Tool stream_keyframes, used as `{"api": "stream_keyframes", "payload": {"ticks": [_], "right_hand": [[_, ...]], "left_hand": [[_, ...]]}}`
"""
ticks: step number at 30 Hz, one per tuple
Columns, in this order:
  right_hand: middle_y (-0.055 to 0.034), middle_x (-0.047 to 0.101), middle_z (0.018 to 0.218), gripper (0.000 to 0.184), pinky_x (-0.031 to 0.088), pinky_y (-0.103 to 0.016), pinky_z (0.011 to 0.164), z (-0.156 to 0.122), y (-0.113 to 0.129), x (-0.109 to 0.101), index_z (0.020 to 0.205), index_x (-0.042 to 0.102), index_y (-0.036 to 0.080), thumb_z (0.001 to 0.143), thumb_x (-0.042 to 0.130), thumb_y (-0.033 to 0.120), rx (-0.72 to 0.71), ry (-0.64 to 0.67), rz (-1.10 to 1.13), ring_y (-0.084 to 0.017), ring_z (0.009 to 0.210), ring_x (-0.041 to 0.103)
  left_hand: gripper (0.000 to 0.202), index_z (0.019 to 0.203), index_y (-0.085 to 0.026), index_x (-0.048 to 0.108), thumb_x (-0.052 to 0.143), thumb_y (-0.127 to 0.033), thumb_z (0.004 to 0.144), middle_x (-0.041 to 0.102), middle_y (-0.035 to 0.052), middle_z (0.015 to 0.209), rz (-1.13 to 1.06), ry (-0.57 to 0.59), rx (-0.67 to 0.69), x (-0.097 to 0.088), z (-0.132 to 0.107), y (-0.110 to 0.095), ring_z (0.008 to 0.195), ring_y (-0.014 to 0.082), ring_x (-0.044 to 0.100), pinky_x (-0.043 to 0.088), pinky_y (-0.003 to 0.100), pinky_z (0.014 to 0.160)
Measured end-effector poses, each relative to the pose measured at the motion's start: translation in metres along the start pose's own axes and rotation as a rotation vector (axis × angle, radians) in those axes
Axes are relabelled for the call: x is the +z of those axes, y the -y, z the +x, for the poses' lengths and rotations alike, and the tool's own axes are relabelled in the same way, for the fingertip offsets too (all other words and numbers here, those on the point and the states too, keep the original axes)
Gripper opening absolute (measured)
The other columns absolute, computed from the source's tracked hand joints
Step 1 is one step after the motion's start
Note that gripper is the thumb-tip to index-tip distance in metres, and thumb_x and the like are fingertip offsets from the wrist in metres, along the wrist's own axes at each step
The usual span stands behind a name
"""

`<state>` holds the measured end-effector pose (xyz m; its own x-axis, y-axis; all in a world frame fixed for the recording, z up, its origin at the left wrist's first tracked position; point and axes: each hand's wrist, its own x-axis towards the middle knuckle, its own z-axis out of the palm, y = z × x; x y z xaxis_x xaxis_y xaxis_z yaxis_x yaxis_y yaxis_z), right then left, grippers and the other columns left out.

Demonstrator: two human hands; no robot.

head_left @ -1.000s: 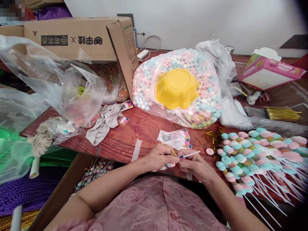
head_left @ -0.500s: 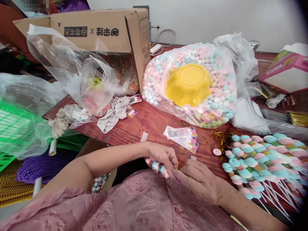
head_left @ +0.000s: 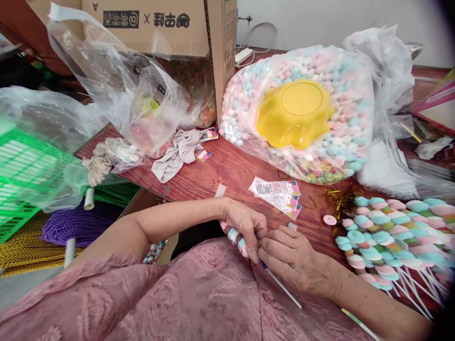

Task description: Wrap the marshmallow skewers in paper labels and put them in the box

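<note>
My left hand [head_left: 245, 225] is closed round a marshmallow skewer [head_left: 235, 239] with pink, pale blue, white and brownish pieces, held low over my lap. The skewer's white stick [head_left: 286, 290] slants down to the right, out from under my right hand [head_left: 298, 258]. That hand's fingers are curled and pressed together against my left fingertips. Between the hands a bit of a small coloured label [head_left: 263, 265] shows at the bottom of the marshmallows; my fingers cover most of it. Printed labels [head_left: 277, 194] lie fanned on the table just beyond my hands.
Finished marshmallow skewers [head_left: 384, 232] are piled at right. Behind stands a large bag of marshmallows [head_left: 241, 109] with a yellow bowl [head_left: 295, 113] upside down on it. A cardboard box [head_left: 170, 38], a grey cloth [head_left: 177, 154] and a green basket [head_left: 21, 175] are to the left.
The view has shifted a little. My right fingers have closed in against my left hand, the yellow bit between them is hidden, and the white stick now shows below my right hand.
</note>
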<state>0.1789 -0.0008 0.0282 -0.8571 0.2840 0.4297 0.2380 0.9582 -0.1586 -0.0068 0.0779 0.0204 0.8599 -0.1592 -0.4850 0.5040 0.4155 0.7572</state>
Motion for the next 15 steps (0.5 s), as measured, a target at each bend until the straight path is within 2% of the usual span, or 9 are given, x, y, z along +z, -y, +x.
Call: {"api": "stream_keyframes", "payload": {"ticks": [3,6,7,9,11,13,15], "right_hand": [[-0.0058,0.066,0.083,0.025,0.039,-0.035,0.068,0.004,0.001,-0.001,0.084,0.061,0.016,0.093,0.04,0.007,0.042,-0.046,-0.041,-0.018,0.078,0.056],[-0.0072,0.066,0.082,0.022,0.038,-0.035,0.068,0.005,0.001,-0.004,0.089,0.061,0.015,0.092,0.04,0.008,0.058,-0.069,-0.03,-0.018,0.076,0.056],[-0.0072,0.065,0.08,0.021,0.038,-0.034,0.067,0.005,0.002,-0.005,0.09,0.061,0.014,0.092,0.041,0.009,0.055,-0.068,-0.039,-0.018,0.074,0.056],[-0.0058,0.063,0.075,0.019,0.036,-0.034,0.064,0.004,0.001,-0.007,0.09,0.06,0.015,0.09,0.043,0.009,0.04,-0.055,-0.086,-0.017,0.068,0.053],[-0.004,0.06,0.07,0.018,0.035,-0.033,0.063,0.004,-0.005,-0.007,0.086,0.06,0.016,0.089,0.044,0.008,0.055,-0.023,-0.141,-0.016,0.063,0.049],[-0.0028,0.057,0.066,0.02,0.033,-0.032,0.061,0.004,-0.018,-0.007,0.08,0.057,0.017,0.088,0.042,0.008,0.15,-0.036,-0.168,-0.016,0.061,0.046],[-0.0018,0.055,0.065,0.022,0.033,-0.03,0.059,0.004,-0.035,-0.01,0.076,0.054,0.019,0.089,0.039,0.009,0.316,-0.128,-0.131,-0.015,0.06,0.046]], "left_hand": [[0.024,0.057,-0.02,0.073,0.09,-0.034,0.048,0.064,0.0047,0.052,-0.019,-0.006,0.053,-0.002,-0.001,0.001,0.034,0.013,0.046,0.025,0.02,0.026],[0.032,0.063,-0.019,0.075,0.093,-0.033,0.041,0.069,0.0062,0.059,-0.046,0.012,0.054,-0.013,-0.006,0.002,0.045,0.0205,0.059,0.04,0.026,0.032],[0.033,0.062,-0.019,0.075,0.093,-0.033,0.038,0.07,0.0061,0.06,-0.046,-0.025,0.06,-0.019,-0.01,0.001,0.048,0.0228,0.062,0.044,0.029,0.036],[0.033,0.057,-0.019,0.073,0.093,-0.03,0.033,0.068,0.0038,0.057,0.011,-0.22,0.144,-0.028,-0.023,-0.007,0.049,0.0237,0.062,0.048,0.032,0.041],[0.029,0.053,-0.021,0.07,0.091,-0.025,0.034,0.064,0.0007,0.054,0.209,-0.489,0.299,-0.027,-0.039,-0.024,0.049,0.0201,0.059,0.045,0.029,0.045],[0.021,0.056,-0.022,0.069,0.087,-0.024,0.047,0.063,0.0007,0.059,0.545,-0.703,0.455,-0.011,-0.052,-0.043,0.057,0.0173,0.057,0.043,0.028,0.053],[0.012,0.059,-0.022,0.066,0.075,-0.022,0.066,0.063,0.0038,0.069,0.877,-0.891,0.619,0.016,-0.055,-0.055,0.069,0.018,0.056,0.042,0.03,0.064]]}}
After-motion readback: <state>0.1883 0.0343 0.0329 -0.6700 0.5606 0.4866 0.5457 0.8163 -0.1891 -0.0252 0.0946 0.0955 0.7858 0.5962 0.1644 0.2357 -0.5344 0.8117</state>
